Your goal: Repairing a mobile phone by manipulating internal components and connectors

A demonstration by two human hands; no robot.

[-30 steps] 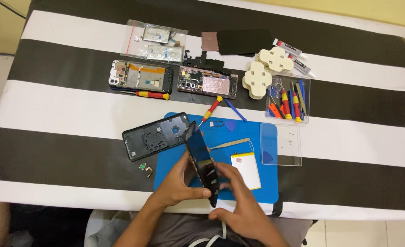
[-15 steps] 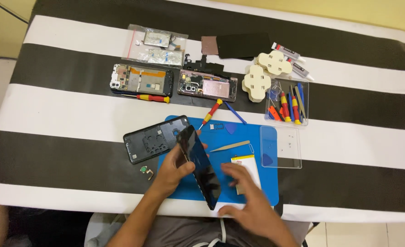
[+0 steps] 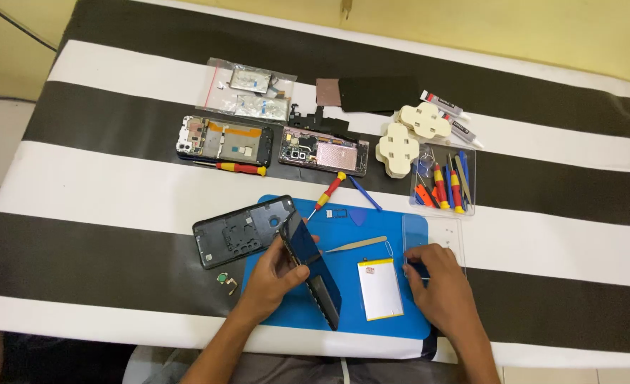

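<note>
right hand (image 3: 443, 291) has left the dark slim phone screen (image 3: 313, 274), fingers curled at the clear plastic lid (image 3: 434, 238); left hand (image 3: 272, 274) alone stays clamped on it.

My left grip (image 3: 276, 274) holds a dark phone screen panel (image 3: 313, 269) on edge above the blue mat, its glass black and unlit. Just right of it on the mat lies a flat rectangular battery with a white and yellow label (image 3: 379, 287). At the far side of the worktop (image 3: 101, 178) lies a clear plastic bag (image 3: 247, 92) with a red seal strip, holding small parts. Right of centre at the far edge lie two small white tubes with dark labels (image 3: 451, 116), side by side.
</note>
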